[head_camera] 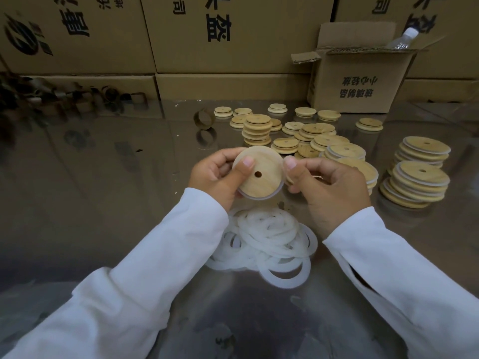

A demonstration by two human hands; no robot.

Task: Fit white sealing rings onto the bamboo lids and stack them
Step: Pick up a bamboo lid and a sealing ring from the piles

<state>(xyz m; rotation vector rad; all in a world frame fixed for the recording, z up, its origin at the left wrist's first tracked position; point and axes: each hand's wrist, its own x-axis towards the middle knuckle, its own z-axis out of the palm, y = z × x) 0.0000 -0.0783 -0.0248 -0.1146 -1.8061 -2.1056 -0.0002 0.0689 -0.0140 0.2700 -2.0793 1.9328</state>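
Step in hand: you were seating a ring (261,197) on a lid (259,172). White showed only along the lid's lower rim, so I judged the fit part-done.
Lid: held up above the desk (103,190) between both hands, its flat face and small hole toward you.
Left hand: your left hand (215,174) gripped the lid's left side, thumb pressed on the face, fingers curled behind.
Right hand: your right hand (329,187) pinched the lid's right rim, thumb on top, fingers curled under. Couldn't tell whether it also held the ring.
Ring pile: a loose heap (269,239) lay on the desk just below your hands.
Done stacks: the ringed lids (420,177) stood piled to your right, slewed a little.
Bare lids: the plain lids (259,128) lay beyond your hands, some scattered, some in a short stack.
Next move: probably to work the ring round the rest of the rim, check that it sat even, then carry the lid right. It would need setting down square, as those stacks already leaned.
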